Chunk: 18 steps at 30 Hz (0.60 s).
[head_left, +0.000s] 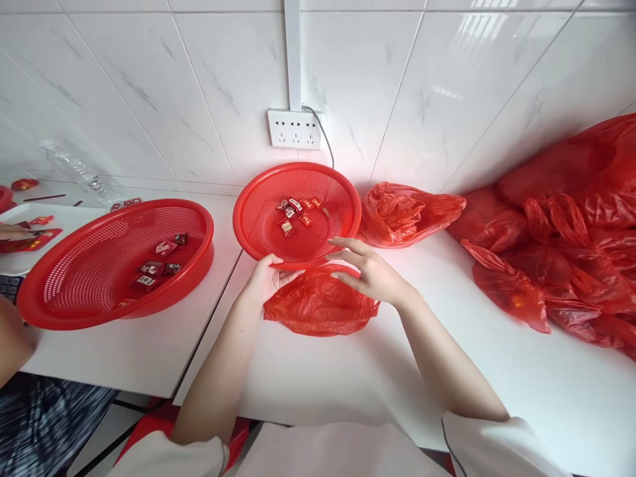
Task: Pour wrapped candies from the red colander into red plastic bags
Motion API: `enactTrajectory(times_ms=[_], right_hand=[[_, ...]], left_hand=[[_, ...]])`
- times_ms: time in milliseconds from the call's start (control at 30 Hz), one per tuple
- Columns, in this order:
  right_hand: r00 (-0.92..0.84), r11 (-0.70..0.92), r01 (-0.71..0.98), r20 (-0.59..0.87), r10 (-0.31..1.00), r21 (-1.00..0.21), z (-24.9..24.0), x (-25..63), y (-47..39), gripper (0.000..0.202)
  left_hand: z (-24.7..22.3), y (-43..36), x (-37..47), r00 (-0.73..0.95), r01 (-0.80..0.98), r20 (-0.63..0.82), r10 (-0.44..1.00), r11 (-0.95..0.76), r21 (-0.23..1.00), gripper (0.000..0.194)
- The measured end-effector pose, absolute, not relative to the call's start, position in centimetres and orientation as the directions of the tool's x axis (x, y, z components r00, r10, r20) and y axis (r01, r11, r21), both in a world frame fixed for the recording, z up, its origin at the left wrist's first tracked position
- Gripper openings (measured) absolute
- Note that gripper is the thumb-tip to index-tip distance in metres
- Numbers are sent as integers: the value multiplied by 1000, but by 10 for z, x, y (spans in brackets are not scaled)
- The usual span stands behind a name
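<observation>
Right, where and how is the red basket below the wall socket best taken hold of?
Probably by the rim of the basket, with the left hand and right hand at opposite sides, coming from the near side. Its round rim offers a lip to grip, while the tiled wall stands close behind.

We are seeing smooth, softly shining plastic on the round red perforated basket [250, 215] and the wide, tilted red perforated basket [74, 275]. We are also noticing thin, crinkled, glossy film in the open red plastic bag [322, 308], shiny wrappers on the small multicoloured packets [295, 205], glossy grey-veined white wall tiles [362, 66] and a smooth white tabletop [298, 381].
</observation>
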State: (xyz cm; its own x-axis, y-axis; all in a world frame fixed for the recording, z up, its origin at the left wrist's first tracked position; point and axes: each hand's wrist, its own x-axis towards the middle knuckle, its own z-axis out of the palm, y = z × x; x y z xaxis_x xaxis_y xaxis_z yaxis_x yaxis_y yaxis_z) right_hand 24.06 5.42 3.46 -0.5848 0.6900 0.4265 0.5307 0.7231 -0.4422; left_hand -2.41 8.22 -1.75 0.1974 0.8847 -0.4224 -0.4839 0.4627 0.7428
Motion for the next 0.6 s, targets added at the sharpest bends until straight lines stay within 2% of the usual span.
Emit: enactTrajectory(times_ms=[100,200,367,500,600], right_hand=[[-553,716,539,455,698,-443,49,237,52,32],[-522,697,558,462,717,-451,56,237,52,31],[-527,669,594,412,743,-448,49,246,56,31],[-525,642,646,370,766,-413,39,253,63,30],[-498,603,723,352,793,-336,33,253,69,30]], left_hand=[[-30,72,-19,154,-527,-373,915,395,752,21],[-33,62,-11,181,-512,-320,930,367,777,17],[-28,53,-1,176,-477,-206,963,266,838,13],[-27,48,2,162,-462,-166,973,223,858,10],[-26,43,7,163,-470,-165,973,224,854,4]])
